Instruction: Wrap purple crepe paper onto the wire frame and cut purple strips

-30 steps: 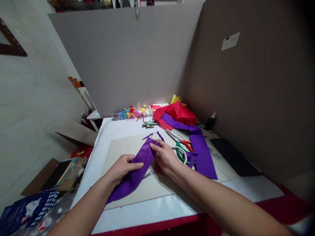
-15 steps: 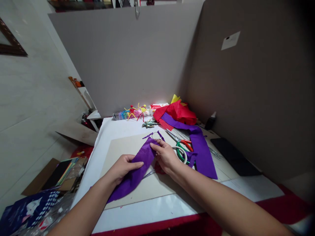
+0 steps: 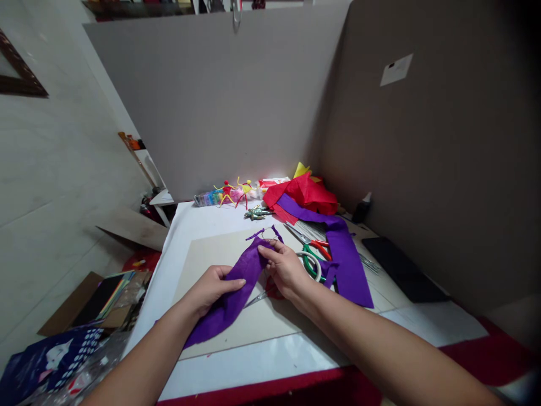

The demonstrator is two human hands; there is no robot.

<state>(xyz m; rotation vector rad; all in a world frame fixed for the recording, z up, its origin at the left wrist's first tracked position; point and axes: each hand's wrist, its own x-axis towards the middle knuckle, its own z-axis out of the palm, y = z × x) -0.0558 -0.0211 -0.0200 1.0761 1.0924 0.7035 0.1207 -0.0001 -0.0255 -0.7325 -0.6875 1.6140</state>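
A strip of purple fabric is stretched slantwise between my two hands above a beige board. My left hand grips its middle, thumb on top. At the upper end my right hand pinches the cloth between thumb and fingers. Just beyond those fingertips is a thin wire frame with purple-wrapped ends; whether the fingers also hold it I cannot tell. Under the right hand lie scissors with red handles, partly hidden. A white ring of tape sits right of that hand.
Red-handled pliers or scissors and a larger purple cloth lie to the right, near a black slab. Red fabric, small wire figures and a metallic figurine are at the back. Grey panels enclose the table.
The purple fabric's upper edge has shifted slightly, and the wire frame has turned a little. More of the scissors beneath shows. Both hands stay in nearly the same place.
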